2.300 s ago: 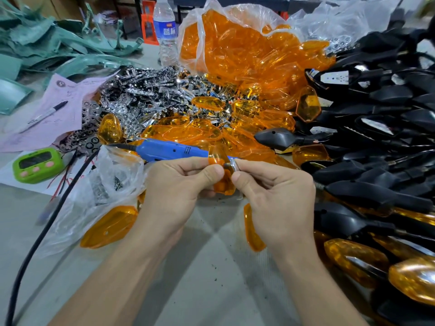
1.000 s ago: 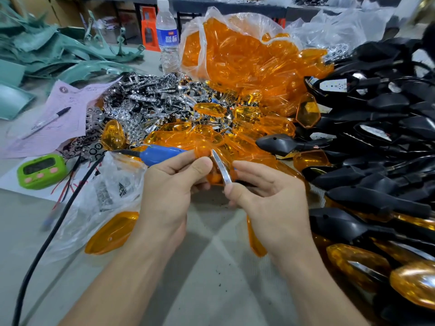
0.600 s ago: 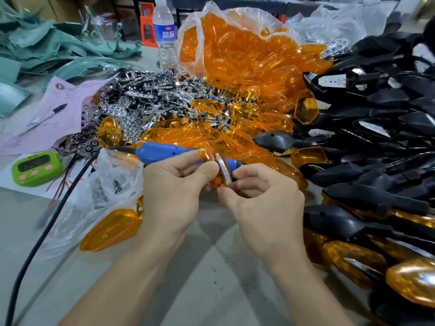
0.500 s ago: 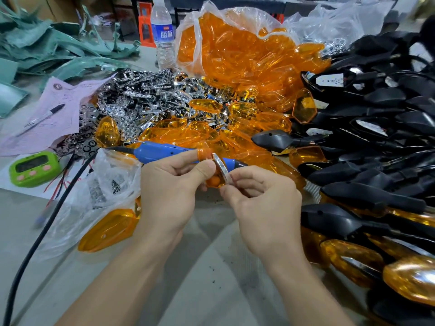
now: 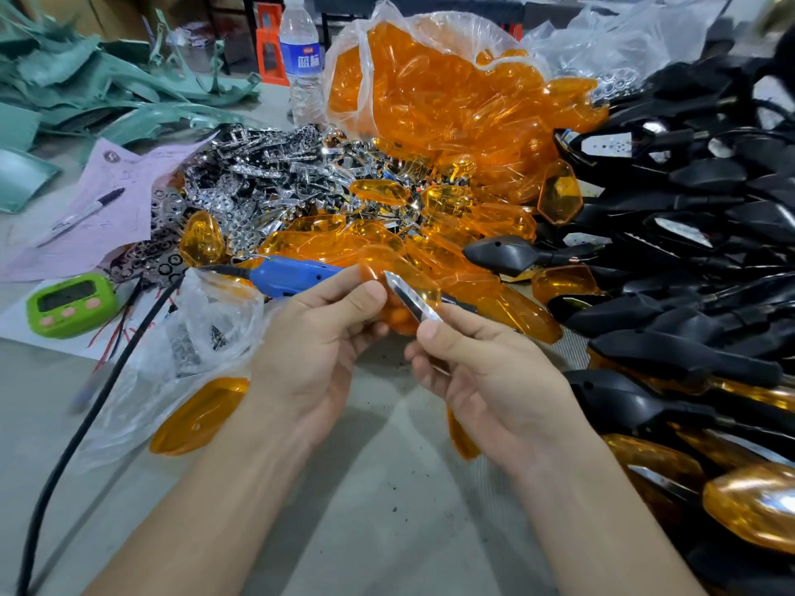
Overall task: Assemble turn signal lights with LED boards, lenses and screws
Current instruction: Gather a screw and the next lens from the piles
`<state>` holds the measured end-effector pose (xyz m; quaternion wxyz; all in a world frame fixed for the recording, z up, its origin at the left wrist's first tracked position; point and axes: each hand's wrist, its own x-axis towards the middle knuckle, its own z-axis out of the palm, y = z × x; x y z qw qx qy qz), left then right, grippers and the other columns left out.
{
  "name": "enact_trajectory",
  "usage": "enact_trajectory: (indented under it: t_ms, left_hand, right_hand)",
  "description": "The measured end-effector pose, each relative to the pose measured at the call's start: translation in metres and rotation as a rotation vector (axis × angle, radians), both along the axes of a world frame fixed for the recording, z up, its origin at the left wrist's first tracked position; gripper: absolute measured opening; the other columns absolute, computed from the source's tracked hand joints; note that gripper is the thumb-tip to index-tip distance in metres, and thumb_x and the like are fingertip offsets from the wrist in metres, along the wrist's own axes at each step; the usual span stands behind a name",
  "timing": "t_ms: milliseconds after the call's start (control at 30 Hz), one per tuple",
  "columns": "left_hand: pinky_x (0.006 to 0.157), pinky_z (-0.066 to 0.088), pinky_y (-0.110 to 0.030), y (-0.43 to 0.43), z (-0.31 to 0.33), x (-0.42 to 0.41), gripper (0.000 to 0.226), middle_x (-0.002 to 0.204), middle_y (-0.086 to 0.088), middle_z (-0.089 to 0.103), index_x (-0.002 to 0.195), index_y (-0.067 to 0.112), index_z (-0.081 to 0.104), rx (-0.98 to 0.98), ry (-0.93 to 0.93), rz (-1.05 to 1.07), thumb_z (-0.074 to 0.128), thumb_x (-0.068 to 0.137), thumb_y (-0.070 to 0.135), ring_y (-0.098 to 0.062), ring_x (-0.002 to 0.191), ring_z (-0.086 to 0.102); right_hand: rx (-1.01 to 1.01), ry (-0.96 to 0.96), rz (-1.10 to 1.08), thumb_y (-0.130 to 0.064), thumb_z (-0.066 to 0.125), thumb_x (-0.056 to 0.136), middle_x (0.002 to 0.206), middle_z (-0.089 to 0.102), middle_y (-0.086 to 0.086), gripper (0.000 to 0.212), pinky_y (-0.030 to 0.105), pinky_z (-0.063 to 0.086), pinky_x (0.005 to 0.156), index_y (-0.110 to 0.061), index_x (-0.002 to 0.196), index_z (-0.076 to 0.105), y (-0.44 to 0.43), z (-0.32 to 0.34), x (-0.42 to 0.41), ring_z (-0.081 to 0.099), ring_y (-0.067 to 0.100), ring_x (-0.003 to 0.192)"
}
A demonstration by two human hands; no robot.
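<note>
Two hands meet just above the grey table [image 5: 387, 509]: the left hand [image 5: 318, 337] curls thumb and fingers round an amber lens [image 5: 399, 316], while the right hand [image 5: 486, 372] pinches a narrow silvery piece [image 5: 413, 296] between thumb and forefinger, tilted, its upper tip seemingly touching the lens, though that contact is partly hidden. Just behind the left hand lies a blue electric screwdriver [image 5: 288, 275], with loose lenses [image 5: 352, 247] and chrome parts [image 5: 266, 178] heaped beyond it and black housings [image 5: 688, 350] piled to the right
</note>
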<state>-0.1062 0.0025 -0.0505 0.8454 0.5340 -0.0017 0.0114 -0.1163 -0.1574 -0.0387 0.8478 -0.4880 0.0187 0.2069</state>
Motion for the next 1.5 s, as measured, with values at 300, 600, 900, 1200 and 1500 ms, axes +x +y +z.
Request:
enact_trajectory:
  t_ms: [300, 600, 900, 1200, 1500]
  left_hand:
    - [0.083, 0.056, -0.041, 0.002, 0.002, -0.002, 0.022, 0.089, -0.010, 0.074, 0.096, 0.015, 0.076, -0.003, -0.021, -0.080, 0.075, 0.074, 0.013, -0.026, 0.083, 0.069]
    - [0.083, 0.061, -0.039, -0.002, 0.006, -0.005, 0.076, 0.099, -0.018, 0.073, 0.114, -0.007, 0.060, -0.002, -0.103, -0.132, 0.094, 0.061, 0.034, -0.031, 0.089, 0.070]
    - [0.094, 0.054, -0.035, 0.000, 0.005, 0.000, 0.043, 0.098, -0.004, 0.070, 0.096, 0.021, 0.075, -0.039, -0.231, -0.188, 0.097, 0.060, 0.029, -0.024, 0.101, 0.069]
    - [0.089, 0.058, -0.033, 0.001, 0.012, -0.005, 0.027, 0.097, -0.001, 0.077, 0.095, 0.025, 0.077, 0.015, -0.259, -0.207, 0.089, 0.071, 0.032, -0.020, 0.093, 0.073]
    - [0.087, 0.059, -0.039, -0.006, 0.009, -0.007, 0.051, 0.098, -0.015, 0.076, 0.096, 0.000, 0.065, 0.051, -0.251, -0.146, 0.091, 0.068, 0.035, -0.031, 0.094, 0.072]
  right_hand:
    - [-0.176, -0.242, -0.115, -0.019, 0.083, 0.061, 0.086, 0.079, 0.012, 0.027, 0.026, 0.061, 0.070, -0.015, 0.087, 0.085, 0.000, 0.002, -0.005, 0.075, 0.019, 0.075]
    - [-0.460, -0.481, -0.222, -0.019, 0.086, 0.072, 0.090, 0.081, 0.000, 0.024, 0.053, 0.064, 0.081, -0.022, 0.096, 0.085, -0.001, 0.000, -0.010, 0.078, 0.025, 0.088]
    - [-0.598, -0.689, -0.321, -0.003, 0.086, 0.074, 0.090, 0.079, -0.009, 0.031, 0.039, 0.064, 0.081, -0.028, 0.092, 0.081, -0.002, 0.001, -0.008, 0.077, 0.015, 0.088]
    - [-0.589, -0.771, -0.319, -0.014, 0.090, 0.069, 0.086, 0.077, -0.003, 0.023, 0.044, 0.062, 0.073, -0.018, 0.087, 0.077, -0.004, 0.000, -0.005, 0.075, 0.019, 0.082]
    - [-0.531, -0.742, -0.362, -0.022, 0.088, 0.074, 0.074, 0.070, 0.010, 0.021, 0.056, 0.053, 0.060, -0.011, 0.077, 0.070, 0.000, -0.003, -0.009, 0.065, 0.037, 0.069]
